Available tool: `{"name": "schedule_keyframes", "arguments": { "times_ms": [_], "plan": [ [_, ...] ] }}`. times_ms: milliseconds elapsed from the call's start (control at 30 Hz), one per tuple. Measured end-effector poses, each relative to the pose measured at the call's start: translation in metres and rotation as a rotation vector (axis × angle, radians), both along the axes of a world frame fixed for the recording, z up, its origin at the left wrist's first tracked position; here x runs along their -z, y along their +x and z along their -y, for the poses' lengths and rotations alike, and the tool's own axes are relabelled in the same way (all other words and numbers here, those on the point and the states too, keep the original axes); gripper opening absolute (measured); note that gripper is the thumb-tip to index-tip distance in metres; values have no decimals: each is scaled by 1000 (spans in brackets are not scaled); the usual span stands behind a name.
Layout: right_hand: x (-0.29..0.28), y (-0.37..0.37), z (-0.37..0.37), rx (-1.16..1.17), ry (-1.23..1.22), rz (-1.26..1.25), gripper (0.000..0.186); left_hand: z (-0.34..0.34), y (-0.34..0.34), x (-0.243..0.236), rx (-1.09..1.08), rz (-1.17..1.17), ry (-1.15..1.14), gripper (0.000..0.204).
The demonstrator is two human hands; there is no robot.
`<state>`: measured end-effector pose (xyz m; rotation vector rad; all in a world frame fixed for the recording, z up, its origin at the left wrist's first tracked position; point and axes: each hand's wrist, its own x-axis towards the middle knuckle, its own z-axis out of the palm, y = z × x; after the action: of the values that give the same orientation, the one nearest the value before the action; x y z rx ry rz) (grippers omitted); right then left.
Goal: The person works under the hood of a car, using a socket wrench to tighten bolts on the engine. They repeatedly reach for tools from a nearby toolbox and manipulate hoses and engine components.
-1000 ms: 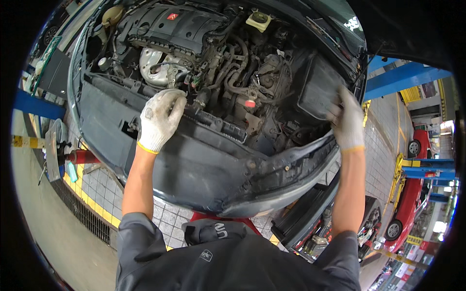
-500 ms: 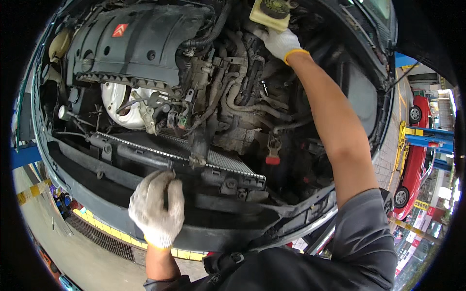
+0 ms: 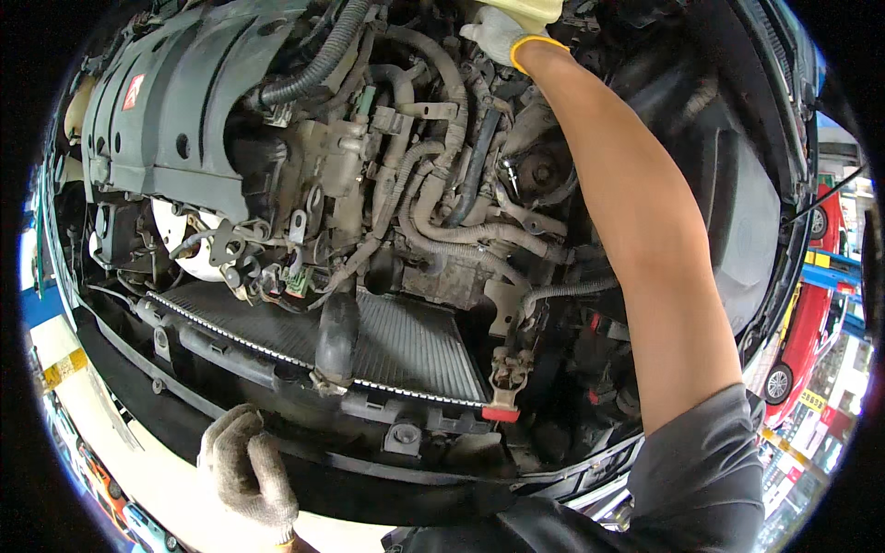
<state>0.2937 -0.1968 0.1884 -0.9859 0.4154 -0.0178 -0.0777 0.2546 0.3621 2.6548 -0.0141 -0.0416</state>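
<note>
My right hand (image 3: 498, 35), in a white knit glove with a yellow cuff, reaches to the far side of the engine bay. It sits against the underside of a pale yellow fluid reservoir (image 3: 536, 9), which the top edge of the picture cuts off. The fingers are curled to the left, and what they grip is hidden. Near the front of the car, my gloved left hand (image 3: 244, 470) is loosely closed beside the black front crossmember (image 3: 346, 468). Its fingertips bend away from sight, and any thing inside them cannot be made out.
A grey engine cover (image 3: 166, 101) lies at the left. Ribbed hoses (image 3: 452, 244) and a shiny metal piece (image 3: 512, 173) fill the middle. The radiator (image 3: 406, 341) runs along the front, with a thick black hose (image 3: 338, 341) over it. Beyond the right fender stands a red car (image 3: 800, 341).
My view has tilted and come closer to the engine bay, so everything appears shifted. My left hand has moved left along the front crossmember. My right hand remains at the reservoir.
</note>
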Motion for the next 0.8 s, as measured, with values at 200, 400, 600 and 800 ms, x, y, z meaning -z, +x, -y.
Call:
{"name": "schedule_keyframes", "arguments": {
  "times_ms": [200, 400, 600, 800],
  "plan": [
    [31, 16, 34, -495, -1341, 168, 64, 7, 0, -1, -16, -41, 22, 23],
    [18, 7, 14, -460, -1578, 216, 60, 8, -2, -2, -52, -70, 35, 24],
    [37, 16, 25, -409, -1112, 48, 58, 2, -5, 1, -56, -74, 6, 27],
    [48, 20, 29, -377, -797, -62, 55, 0, -5, 1, -45, -83, 17, 29]
  ]
}}
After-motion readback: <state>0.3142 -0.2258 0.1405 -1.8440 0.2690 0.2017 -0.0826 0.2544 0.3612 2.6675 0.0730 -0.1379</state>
